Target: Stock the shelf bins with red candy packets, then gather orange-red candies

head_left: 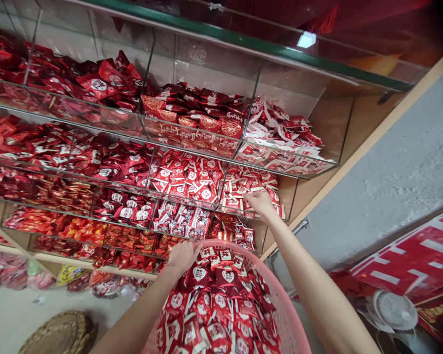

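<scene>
My left hand (182, 256) is closed on the far rim of a pink plastic basket (288, 314) and holds it up near the shelves. The basket is heaped with small red and white candy packets (214, 305). My right hand (259, 202) reaches forward into a glass shelf compartment (253, 189) full of similar red and white packets. Its fingers curl down among them, and what they hold, if anything, is hidden.
Tiered glass shelves (140, 123) with dividers hold several compartments of red sweets. A grey wall (402, 167) stands at the right, with a white fan (395, 309) below it. A woven basket (59, 334) lies on the floor at the lower left.
</scene>
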### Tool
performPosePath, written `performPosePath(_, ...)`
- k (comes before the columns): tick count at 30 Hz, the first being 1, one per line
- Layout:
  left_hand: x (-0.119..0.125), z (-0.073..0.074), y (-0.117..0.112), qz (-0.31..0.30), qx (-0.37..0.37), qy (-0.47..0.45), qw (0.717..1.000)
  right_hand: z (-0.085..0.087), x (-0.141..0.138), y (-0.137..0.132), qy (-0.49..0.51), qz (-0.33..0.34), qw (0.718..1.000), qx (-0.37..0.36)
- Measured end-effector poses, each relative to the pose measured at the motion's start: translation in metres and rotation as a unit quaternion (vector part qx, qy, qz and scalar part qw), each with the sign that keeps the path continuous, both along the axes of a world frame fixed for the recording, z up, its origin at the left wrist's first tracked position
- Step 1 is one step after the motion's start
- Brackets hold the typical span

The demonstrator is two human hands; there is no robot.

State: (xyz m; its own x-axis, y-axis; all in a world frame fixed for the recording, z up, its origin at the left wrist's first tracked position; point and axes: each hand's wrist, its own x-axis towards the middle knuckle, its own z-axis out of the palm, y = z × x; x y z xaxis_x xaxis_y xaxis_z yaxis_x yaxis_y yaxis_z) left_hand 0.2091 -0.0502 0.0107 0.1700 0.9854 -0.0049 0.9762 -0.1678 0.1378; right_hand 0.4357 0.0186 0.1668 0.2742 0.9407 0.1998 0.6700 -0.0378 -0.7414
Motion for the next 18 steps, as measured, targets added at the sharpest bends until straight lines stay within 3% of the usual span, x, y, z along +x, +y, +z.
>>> performPosePath(10,0.001,0.006,-0.001,0.001,-0.015,-0.004,1.000,0.036,0.011,-0.029,0.212,0.074,0.974,-0.026)
performPosePath(14,0.002,0.009,-0.001,0.001,-0.022,0.003,1.000,0.044,0.018,-0.069,0.271,0.164,0.948,-0.009)
performPosePath(18,0.003,0.008,0.000,0.003,-0.024,0.016,1.000,0.031,0.020,-0.125,0.212,0.221,0.952,-0.017)
